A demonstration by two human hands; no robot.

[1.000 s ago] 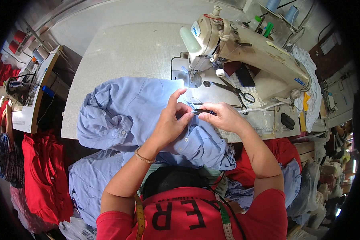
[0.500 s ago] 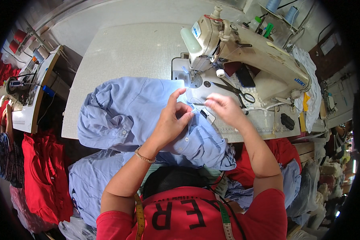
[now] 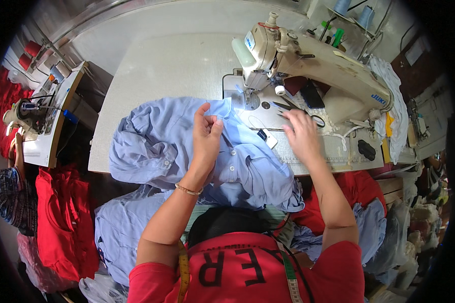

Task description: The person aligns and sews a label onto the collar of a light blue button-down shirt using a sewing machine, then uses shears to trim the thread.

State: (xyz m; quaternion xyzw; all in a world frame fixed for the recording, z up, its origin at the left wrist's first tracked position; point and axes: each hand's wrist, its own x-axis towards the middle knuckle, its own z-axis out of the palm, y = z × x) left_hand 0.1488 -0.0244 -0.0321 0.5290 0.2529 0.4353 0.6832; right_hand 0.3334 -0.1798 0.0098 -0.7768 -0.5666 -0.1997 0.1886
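A light blue buttoned shirt [image 3: 172, 118] lies bunched on the sewing table, draping over its front edge. My left hand [image 3: 207, 132] is closed on the shirt near its upper edge, thumb and fingers pinching the cloth. To the right, my right hand [image 3: 303, 135] is over the table with thumb and fingers apart. Beneath its fingertips shows the tip of a small dark pointed tool [image 3: 282, 115]; the rest is hidden. Black-handled scissors [image 3: 317, 121] lie just beyond that hand. The sewing machine [image 3: 313, 65] stands behind, its needle area right of the shirt's top edge.
A small white-and-black piece [image 3: 269, 139] and a dark phone [image 3: 312, 96] rest on the table [image 3: 151, 65]. More blue cloth [image 3: 119, 227] hangs below its front edge. Red garments [image 3: 65, 227] hang at left, by another machine [image 3: 23, 116] where a person's arm shows.
My right hand has moved right, away from the shirt, and its pinch on the small dark tool has loosened. My left hand has shifted slightly left and up with the cloth.
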